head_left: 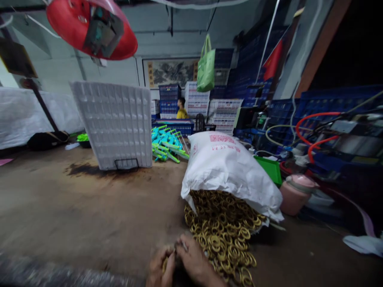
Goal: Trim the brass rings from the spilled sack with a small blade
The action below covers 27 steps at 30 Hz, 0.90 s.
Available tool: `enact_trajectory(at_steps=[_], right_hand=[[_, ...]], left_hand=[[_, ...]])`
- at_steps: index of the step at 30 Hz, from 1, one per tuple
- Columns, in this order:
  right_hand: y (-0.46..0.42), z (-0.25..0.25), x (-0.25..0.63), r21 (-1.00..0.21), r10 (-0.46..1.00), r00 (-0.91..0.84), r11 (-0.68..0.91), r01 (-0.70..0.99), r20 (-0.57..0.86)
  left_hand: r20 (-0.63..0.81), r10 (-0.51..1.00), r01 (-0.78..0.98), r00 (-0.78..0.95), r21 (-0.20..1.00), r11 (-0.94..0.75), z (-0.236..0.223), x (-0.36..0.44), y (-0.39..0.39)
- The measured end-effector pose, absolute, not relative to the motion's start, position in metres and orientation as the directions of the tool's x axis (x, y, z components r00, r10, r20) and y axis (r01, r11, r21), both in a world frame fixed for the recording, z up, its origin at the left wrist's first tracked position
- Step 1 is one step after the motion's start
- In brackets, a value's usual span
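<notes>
Close together near the bottom of the view are my two hands, at the left edge of a pile of brass-coloured rings [221, 243]. My left hand [160, 267] is closed, with a bit of a ring [164, 264] showing between its fingers. My right hand [193, 255] pinches something small and greyish beside the left fingertips; blur hides what it is. The rings spill from the open mouth of a white woven sack [227, 167] that lies on its side on the brown table [125, 207].
A white ribbed tray [115, 123] stands upright in a black wire stand [127, 163]. Green and blue plastic pieces [169, 143] are heaped behind it. Right of the sack are a green tray [269, 169], a pink container [297, 193] and hoses [317, 115]. A red lamp [125, 44] hangs overhead; a person [181, 109] is farther back.
</notes>
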State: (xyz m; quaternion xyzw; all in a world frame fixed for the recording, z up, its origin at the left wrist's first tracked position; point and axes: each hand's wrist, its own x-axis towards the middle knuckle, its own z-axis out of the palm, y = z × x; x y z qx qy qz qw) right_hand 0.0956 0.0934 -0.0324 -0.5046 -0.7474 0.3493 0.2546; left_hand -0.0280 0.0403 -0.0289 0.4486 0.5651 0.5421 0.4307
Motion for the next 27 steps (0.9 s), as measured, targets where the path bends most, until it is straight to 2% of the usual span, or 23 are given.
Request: enact_trajectory(at_steps=[1,3,7,11,17,20,23,27], right_hand=[[0.092,-0.028,0.098,-0.831,0.927,-0.376,0.222,0.51,0.017],[0.09,-0.02,0.101,-0.89,0.923,-0.385,0.176,0.42,0.0],[0.085,-0.01,0.109,-0.929,0.91,-0.414,0.144,0.342,-0.011],[0.08,-0.004,0.115,-0.922,0.921,-0.387,0.119,0.369,-0.037],[0.081,-0.011,0.123,-0.943,0.924,-0.378,0.068,0.325,-0.064],[0.077,-0.013,0.129,-0.864,0.932,-0.362,0.179,0.471,-0.004],[0.07,-0.013,0.133,-0.689,0.9,-0.431,0.355,0.632,0.069],[0.063,-0.012,0.135,-0.532,0.862,-0.503,0.453,0.715,0.058]], left_hand=[[0.056,0.978,0.099,-0.203,0.994,-0.037,-0.025,-0.026,0.038],[0.058,0.988,0.146,-0.144,0.989,-0.037,-0.019,-0.021,0.035],[-0.182,0.981,-0.004,-0.072,0.983,0.182,-0.011,-0.015,0.031],[-0.373,0.928,-0.157,0.015,0.916,0.37,-0.007,-0.01,0.028],[-0.357,0.933,-0.268,0.048,0.895,0.357,-0.006,-0.005,0.027],[-0.331,0.943,-0.245,0.026,0.912,0.327,-0.006,-0.004,0.027],[-0.312,0.95,-0.21,0.014,0.928,0.308,-0.007,-0.003,0.028],[-0.288,0.958,-0.199,0.001,0.938,0.283,-0.012,-0.001,0.028]])
